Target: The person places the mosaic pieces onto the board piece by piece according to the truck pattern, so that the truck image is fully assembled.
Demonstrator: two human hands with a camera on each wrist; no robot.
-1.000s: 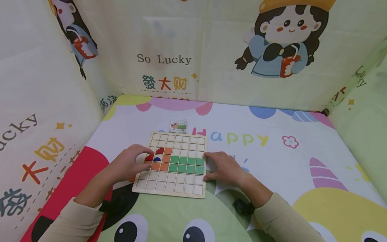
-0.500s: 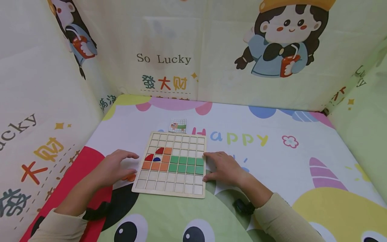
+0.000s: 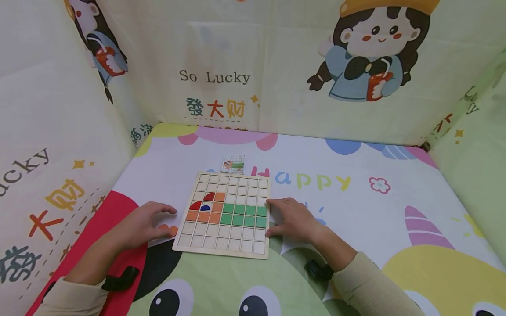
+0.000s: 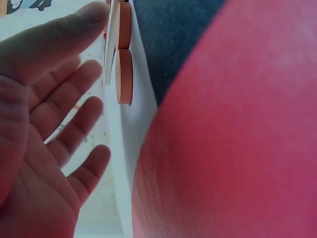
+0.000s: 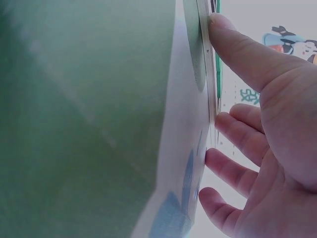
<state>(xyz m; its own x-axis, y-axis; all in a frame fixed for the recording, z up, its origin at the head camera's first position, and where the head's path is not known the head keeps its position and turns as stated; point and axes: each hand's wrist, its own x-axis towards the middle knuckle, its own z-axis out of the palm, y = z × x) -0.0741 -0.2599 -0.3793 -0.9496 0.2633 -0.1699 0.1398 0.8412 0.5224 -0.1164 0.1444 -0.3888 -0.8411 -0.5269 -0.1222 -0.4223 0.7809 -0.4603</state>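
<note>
A square wooden grid board point(image 3: 241, 247) lies on the table. Several green square tiles point(image 3: 239, 209) fill two rows at its right. Orange square tiles point(image 3: 214, 218) form a block to their left, with two red rounded pieces point(image 3: 195, 205) and a blue half-round piece point(image 3: 205, 208). My left hand point(image 3: 136, 226) is off the board's left side, fingers loosely spread and holding nothing. By its thumb lie two orange discs point(image 4: 124, 77), side by side. My right hand point(image 3: 294, 219) touches the board's right edge with thumb and fingertips, its fingers fairly straight.
Behind the board lies a small picture card point(image 3: 233, 164) with a coloured grid pattern. A printed cloth point(image 3: 348, 215) covers the table. Printed curtains point(image 3: 284, 101) stand at the back and both sides. Dark wrist straps point(image 3: 120, 279) sit at both wrists.
My left hand has drawn back leftward from the board, uncovering an orange tile at the row's left end and the two orange discs. My right hand stays at the right edge.
</note>
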